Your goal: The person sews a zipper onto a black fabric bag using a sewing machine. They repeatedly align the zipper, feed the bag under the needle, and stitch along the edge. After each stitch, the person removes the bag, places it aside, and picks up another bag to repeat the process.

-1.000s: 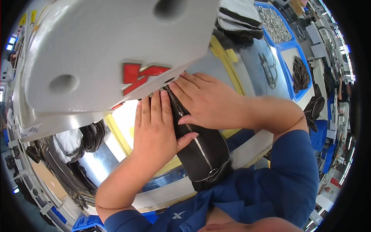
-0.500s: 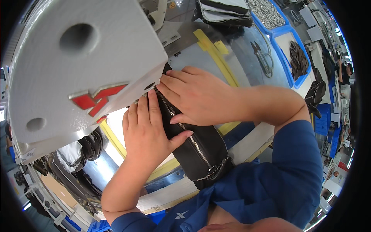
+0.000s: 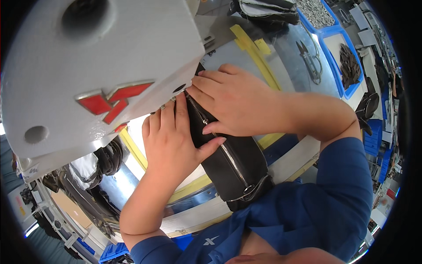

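A black fabric pouch (image 3: 233,169) with a long silver zipper lies beneath the grey head of a sewing machine (image 3: 101,53) with a raised red emblem. My left hand (image 3: 171,136) rests flat on the pouch's left part, fingertips at the lower edge of the machine head, thumb beside the zipper. Across the zipper, my right hand (image 3: 233,103) presses on the pouch with fingers extended toward the machine head and its thumb lying near the zipper pull. The pouch's far end and whatever is under the machine head are hidden.
Yellow tape strips (image 3: 255,55) mark the metal worktable (image 3: 285,48). At right lie snips (image 3: 310,61) and blue trays of metal pieces (image 3: 315,12) and dark pieces (image 3: 349,66). Stacks of pouch parts sit top centre (image 3: 266,11) and left (image 3: 105,160).
The whole view has shifted, so the machine head and table sit differently in frame. My hands stay on the pouch with very little change in their pose.
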### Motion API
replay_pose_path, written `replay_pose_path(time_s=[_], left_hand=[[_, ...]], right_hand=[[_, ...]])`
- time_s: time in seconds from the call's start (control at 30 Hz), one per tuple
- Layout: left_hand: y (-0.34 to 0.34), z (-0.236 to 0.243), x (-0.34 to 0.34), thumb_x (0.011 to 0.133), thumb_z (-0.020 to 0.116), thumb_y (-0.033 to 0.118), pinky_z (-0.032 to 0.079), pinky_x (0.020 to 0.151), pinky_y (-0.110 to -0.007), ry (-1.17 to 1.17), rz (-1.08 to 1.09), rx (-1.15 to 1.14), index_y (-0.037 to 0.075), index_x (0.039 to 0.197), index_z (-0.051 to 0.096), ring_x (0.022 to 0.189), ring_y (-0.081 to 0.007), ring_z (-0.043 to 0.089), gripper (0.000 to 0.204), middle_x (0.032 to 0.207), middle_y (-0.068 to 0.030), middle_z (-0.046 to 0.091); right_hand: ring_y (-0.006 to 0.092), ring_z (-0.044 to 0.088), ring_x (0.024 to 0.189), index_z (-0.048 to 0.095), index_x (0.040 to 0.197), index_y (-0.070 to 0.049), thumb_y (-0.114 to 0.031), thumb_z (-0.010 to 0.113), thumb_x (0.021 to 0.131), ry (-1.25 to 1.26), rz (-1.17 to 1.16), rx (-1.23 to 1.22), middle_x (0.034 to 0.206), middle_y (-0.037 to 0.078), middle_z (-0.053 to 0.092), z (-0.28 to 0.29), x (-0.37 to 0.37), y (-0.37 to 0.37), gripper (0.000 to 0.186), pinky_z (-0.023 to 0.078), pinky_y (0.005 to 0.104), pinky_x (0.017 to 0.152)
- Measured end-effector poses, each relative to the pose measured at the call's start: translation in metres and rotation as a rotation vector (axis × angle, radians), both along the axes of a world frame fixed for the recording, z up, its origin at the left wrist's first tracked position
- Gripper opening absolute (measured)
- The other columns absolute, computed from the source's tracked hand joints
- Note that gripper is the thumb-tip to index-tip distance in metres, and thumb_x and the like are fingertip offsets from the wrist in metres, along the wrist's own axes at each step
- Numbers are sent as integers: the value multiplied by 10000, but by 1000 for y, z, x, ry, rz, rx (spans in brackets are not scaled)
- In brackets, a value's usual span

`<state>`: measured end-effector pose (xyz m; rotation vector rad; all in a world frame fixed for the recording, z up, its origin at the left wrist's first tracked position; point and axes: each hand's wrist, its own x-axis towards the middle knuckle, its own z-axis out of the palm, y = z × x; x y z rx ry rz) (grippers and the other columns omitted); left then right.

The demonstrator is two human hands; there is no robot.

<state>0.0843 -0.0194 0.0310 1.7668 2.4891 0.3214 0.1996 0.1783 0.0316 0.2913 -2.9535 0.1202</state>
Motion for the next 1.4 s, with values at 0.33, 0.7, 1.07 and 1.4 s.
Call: replay_pose_path(time_s=[0.33, 0.7, 1.07, 1.4], left_hand=[[1, -3, 1, 687, 860, 694, 426, 1110, -515, 36, 12, 17, -48, 1535, 503, 1336, -412, 561, 1181, 1472, -229, 562], [-4, -3, -1, 707, 844, 698, 428, 1107, -512, 49, -16, 58, -44, 1544, 497, 1313, -409, 568, 1171, 1461, -227, 564], [-9, -15, -7, 802, 379, 986, 372, 1126, -551, 93, -135, 112, -63, 1535, 513, 1278, -448, 547, 1287, 1438, -266, 576], [-12, -16, -11, 927, 357, 893, 419, 1064, -542, 60, -135, 220, -45, 1377, 663, 1196, -427, 579, 1084, 1379, -249, 613]], right_hand=[[324, 609, 1314, 650, 1348, 67, -468, 834, 816, -58, -50, -113, 1373, 184, 655, 1, 0, -4, 776, 464, 436, 1078], [270, 656, 1057, 728, 1050, -19, -386, 796, 825, -39, 111, -145, 1044, 79, 681, 3, 2, -4, 436, 491, 406, 915], [305, 679, 875, 738, 803, -77, -254, 702, 945, -402, 303, -284, 811, 93, 672, 32, 15, -9, 229, 537, 423, 789], [363, 647, 1033, 754, 959, -26, -125, 705, 941, 280, -677, -2, 995, 138, 713, 53, 20, 162, 112, 516, 463, 950]])
